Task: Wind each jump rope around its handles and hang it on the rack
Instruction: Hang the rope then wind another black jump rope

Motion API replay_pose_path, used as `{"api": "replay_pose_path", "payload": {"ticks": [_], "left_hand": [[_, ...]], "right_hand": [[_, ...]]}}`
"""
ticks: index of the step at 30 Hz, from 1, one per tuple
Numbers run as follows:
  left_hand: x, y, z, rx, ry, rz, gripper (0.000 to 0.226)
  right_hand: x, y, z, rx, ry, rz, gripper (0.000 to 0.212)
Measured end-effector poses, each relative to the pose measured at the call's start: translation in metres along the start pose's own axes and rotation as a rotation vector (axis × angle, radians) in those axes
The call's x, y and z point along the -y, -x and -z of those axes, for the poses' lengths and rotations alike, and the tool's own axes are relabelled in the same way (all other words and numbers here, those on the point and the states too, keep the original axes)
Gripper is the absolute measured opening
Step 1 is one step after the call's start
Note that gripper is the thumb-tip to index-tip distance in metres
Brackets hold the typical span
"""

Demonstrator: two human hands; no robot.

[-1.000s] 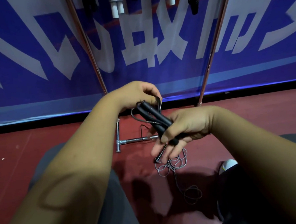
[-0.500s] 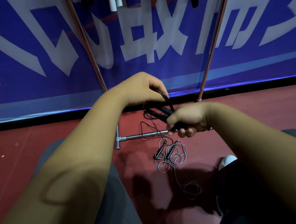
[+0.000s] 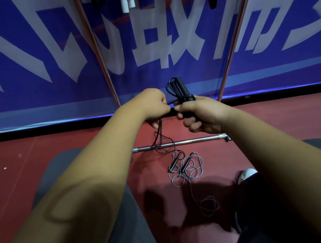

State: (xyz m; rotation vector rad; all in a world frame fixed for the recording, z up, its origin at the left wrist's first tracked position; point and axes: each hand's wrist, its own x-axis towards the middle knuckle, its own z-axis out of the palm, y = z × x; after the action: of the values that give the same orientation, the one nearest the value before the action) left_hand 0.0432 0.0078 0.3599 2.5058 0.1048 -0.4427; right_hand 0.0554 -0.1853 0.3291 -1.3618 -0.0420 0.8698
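The right hand [image 3: 202,117] is curled round the paired handles [image 3: 182,91] of a black jump rope, which stick up and lean left above the fist, with a few turns of cord wrapped round them. Just beside it, knuckles almost touching, the left hand [image 3: 155,107] pinches the loose cord [image 3: 159,132], which drops to the red floor [image 3: 44,147] and crosses the base bar of the rack [image 3: 179,143]. A second jump rope [image 3: 185,166] lies in loose coils on the floor in front of that bar. Wound ropes [image 3: 127,2] hang at the top of the rack, before a blue banner [image 3: 39,53]
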Motion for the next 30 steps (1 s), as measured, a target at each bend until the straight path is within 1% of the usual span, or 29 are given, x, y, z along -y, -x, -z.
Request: {"api": "replay_pose_path", "payload": {"ticks": [1, 2, 4, 5, 6, 7, 8, 10, 12, 13, 14, 16, 17, 19, 21, 22, 23, 25, 26, 28, 30], "left_hand": [[-0.001, -0.001, -0.001, -0.029, 0.0, 0.012, 0.013], [-0.001, -0.001, -0.002, -0.038, 0.029, 0.015, 0.017], [-0.002, -0.002, -0.001, -0.009, 0.163, 0.003, 0.021], [-0.001, -0.003, 0.0, 0.009, 0.216, -0.02, 0.021], [-0.001, -0.003, 0.003, 0.021, 0.241, -0.048, 0.022], [0.001, -0.002, 0.006, 0.026, 0.249, -0.079, 0.024], [0.004, -0.002, 0.01, 0.022, 0.246, -0.11, 0.026], [0.009, -0.001, 0.02, -0.001, 0.164, -0.16, 0.03], [0.011, 0.002, 0.028, 0.01, 0.107, -0.186, 0.035], [0.011, 0.004, 0.03, 0.038, 0.152, -0.193, 0.039], [0.01, 0.006, 0.03, 0.076, 0.257, -0.191, 0.042], [0.006, 0.006, 0.026, 0.136, 0.517, -0.13, 0.052], [0.005, 0.005, 0.023, 0.138, 0.59, -0.086, 0.059], [0.003, 0.001, 0.017, 0.118, 0.646, -0.025, 0.074], [0.0, -0.002, 0.011, 0.091, 0.704, -0.025, 0.081], [-0.003, -0.002, 0.009, 0.067, 0.742, -0.039, 0.079], [-0.006, -0.001, 0.008, 0.038, 0.772, -0.063, 0.072], [-0.01, -0.001, 0.006, -0.034, 0.808, -0.125, 0.047], [-0.012, -0.002, 0.005, -0.069, 0.814, -0.152, 0.039], [-0.014, -0.004, 0.003, -0.122, 0.801, -0.188, 0.032], [-0.016, -0.006, 0.0, -0.158, 0.766, -0.203, 0.031]], "right_hand": [[0.002, 0.001, -0.001, 0.018, -0.012, 0.012, 0.007], [0.004, 0.002, -0.002, 0.013, -0.026, 0.023, 0.023], [0.009, 0.003, -0.002, -0.054, -0.091, 0.033, 0.058], [0.01, 0.002, 0.0, -0.087, -0.138, 0.033, 0.07], [0.011, 0.001, 0.002, -0.105, -0.19, 0.031, 0.074], [0.011, 0.001, 0.004, -0.113, -0.234, 0.029, 0.071], [0.012, 0.001, 0.005, -0.113, -0.26, 0.027, 0.062], [0.013, 0.001, 0.005, -0.12, -0.262, 0.021, 0.043], [0.014, 0.001, 0.003, -0.113, -0.255, 0.025, 0.028], [0.013, 0.001, 0.002, -0.102, -0.253, 0.027, 0.024], [0.014, 0.001, 0.001, -0.088, -0.252, 0.029, 0.023], [0.014, 0.004, 0.0, -0.049, -0.246, 0.037, 0.023], [0.015, 0.005, -0.001, -0.029, -0.236, 0.04, 0.021], [0.016, 0.009, -0.005, 0.03, -0.199, 0.036, 0.02], [0.015, 0.013, -0.009, 0.103, -0.153, 0.019, 0.019], [0.014, 0.015, -0.011, 0.136, -0.129, 0.009, 0.021], [0.014, 0.016, -0.012, 0.162, -0.103, 0.005, 0.025], [0.012, 0.017, -0.014, 0.178, -0.054, 0.005, 0.032], [0.012, 0.017, -0.014, 0.172, -0.039, 0.001, 0.033], [0.012, 0.018, -0.011, 0.16, -0.03, -0.019, 0.03], [0.013, 0.017, -0.006, 0.164, -0.056, -0.054, 0.026]]}}
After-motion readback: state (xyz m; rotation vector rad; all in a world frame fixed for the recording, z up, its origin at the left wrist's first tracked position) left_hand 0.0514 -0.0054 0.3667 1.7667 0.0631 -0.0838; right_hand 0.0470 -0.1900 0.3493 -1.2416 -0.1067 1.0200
